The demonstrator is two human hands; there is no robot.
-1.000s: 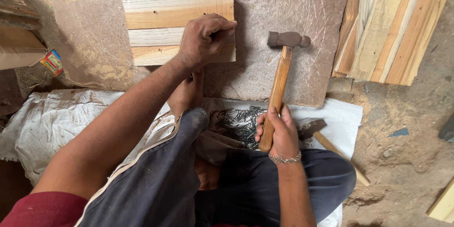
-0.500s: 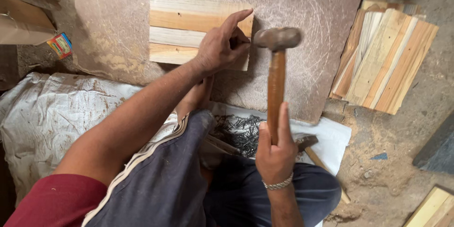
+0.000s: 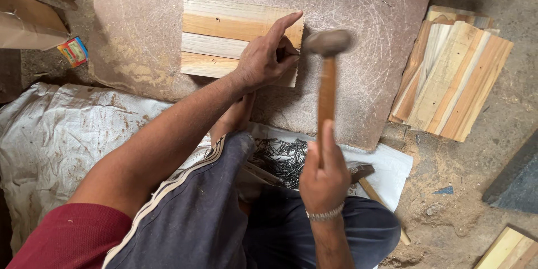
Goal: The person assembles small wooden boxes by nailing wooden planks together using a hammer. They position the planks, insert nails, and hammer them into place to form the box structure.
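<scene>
Two bare hands work over a floor seen from above, from the viewpoint of a person seated with knees drawn up in dark blue trousers with white side stripes. Nearest, the right hand, with a metal bracelet on its wrist, is closed firmly around the lower end of a wooden-handled hammer, thumb laid along the shaft; the shaft runs straight away from the grip and ends in a blurred grey metal head, raised just right of the other hand. Just left of this grip, between the knees, lies a heap of thin dark nails on a white sheet, and just right of the grip a second hammer's dark head peeks out. Farther off, the left hand rests on a small panel of pale and tan wooden slats, its forefinger stretched out and thumb and another finger pinched together at the panel's right edge; whether a nail sits in that pinch cannot be told. The panel lies flat on a scratched reddish-brown board beneath both hands. Right of the hammer head, well apart, a fanned stack of similar slat panels sits on the dusty floor. Far left of the left hand, a crumpled white sack and a small colourful packet lie on the ground.
</scene>
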